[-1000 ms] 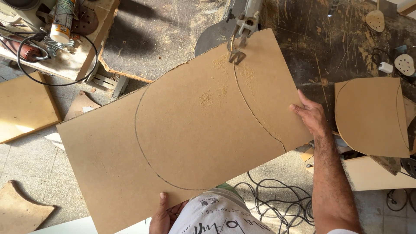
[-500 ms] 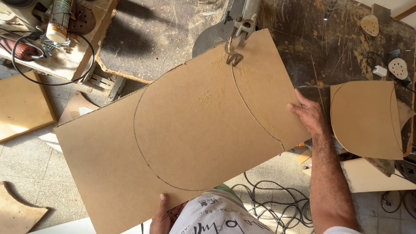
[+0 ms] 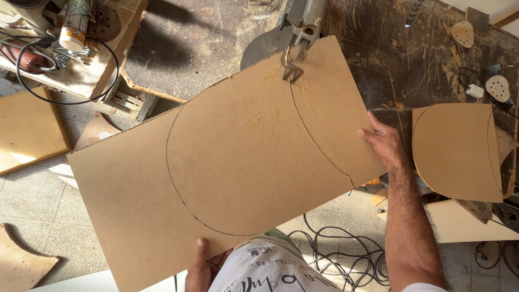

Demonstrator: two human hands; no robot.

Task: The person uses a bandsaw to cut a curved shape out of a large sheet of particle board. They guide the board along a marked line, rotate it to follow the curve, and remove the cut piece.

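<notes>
Left hand (image 3: 203, 266): at the near edge of the large flat brown fibreboard sheet (image 3: 227, 167), thumb on top, fingers under; the grip is closed on that edge.
Right hand (image 3: 385, 145): clamped on the sheet's right edge, thumb over, fingers beneath.
Open room: tiled floor (image 3: 32, 200) lies below the sheet's overhanging left half; a tangle of grey cables (image 3: 335, 254) lies near the right forearm.
Sheet: tilted across the dark scarred counter (image 3: 411, 81), with a pencilled circle, a cut curving in from the right edge, and sawdust on top.
Far edge: meets the metal saw blade guide (image 3: 294, 59).
Right side: a rounded fibreboard offcut (image 3: 457, 151) lies well apart.
</notes>
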